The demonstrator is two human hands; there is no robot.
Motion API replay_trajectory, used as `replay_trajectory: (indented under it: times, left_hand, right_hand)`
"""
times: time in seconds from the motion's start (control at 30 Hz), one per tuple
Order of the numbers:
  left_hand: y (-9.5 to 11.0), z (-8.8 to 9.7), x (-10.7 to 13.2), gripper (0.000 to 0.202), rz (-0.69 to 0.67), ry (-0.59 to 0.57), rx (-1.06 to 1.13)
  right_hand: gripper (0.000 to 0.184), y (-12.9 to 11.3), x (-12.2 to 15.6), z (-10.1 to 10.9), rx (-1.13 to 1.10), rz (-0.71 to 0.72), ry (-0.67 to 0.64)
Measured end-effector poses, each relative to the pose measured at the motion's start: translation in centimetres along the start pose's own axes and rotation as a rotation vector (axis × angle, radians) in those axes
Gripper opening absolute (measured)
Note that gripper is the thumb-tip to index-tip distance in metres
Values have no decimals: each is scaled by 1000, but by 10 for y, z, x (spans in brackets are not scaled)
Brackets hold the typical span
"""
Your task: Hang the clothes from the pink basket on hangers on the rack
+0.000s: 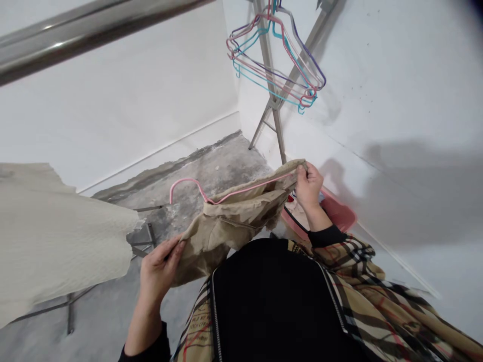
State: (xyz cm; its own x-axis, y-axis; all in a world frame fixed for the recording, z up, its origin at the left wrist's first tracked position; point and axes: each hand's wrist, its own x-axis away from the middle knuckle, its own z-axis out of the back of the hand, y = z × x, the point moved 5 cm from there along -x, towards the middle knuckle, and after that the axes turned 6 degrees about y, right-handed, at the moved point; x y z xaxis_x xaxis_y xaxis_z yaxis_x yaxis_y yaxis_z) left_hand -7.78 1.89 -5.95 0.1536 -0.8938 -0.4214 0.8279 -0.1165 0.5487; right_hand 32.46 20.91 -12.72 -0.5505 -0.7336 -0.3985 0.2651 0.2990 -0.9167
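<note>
White walls [151, 100] stand around a rough grey floor [234, 156]. In front of the person, a pink hanger [204, 195] lies along the opening of a brown garment [215, 239]. Its hook points left; its long axis rises toward the right. The left hand [160, 266] has its grip pinching the garment's lower left edge, the right hand [309, 186] its upper right corner.

At center frame, I watched the left hand [159, 266] and right hand [310, 190] grip a khaki garment [213, 240], a pink hanger [207, 199] along its opening; colored hangers [309, 95] hung at top, right of center.
</note>
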Motion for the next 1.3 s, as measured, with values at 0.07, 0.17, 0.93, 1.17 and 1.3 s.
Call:
replay_trajectory:
  times: [0.07,0.17,0.93,1.17,1.3]
  left_hand:
    - [1,-1,1,22,-26,18,-14]
    - [3,5,2,20,-90,81,-57]
    - [-64,0,-5,25,245,245,77]
    - [-33,-13,-36,22,98,90,125]
    - [-10,-27,-44,25,66,-22,171]
  right_hand:
    - [29,-6,-3,0,-44,-23,-49]
    - [28,-18,-8,2,-5,16,-101]
    - [44,-60,-4,0,241,397,-683]
    - [27,-93,26,-48,433,870,-966]
    - [38,-99,45,-57,396,911,-1099]
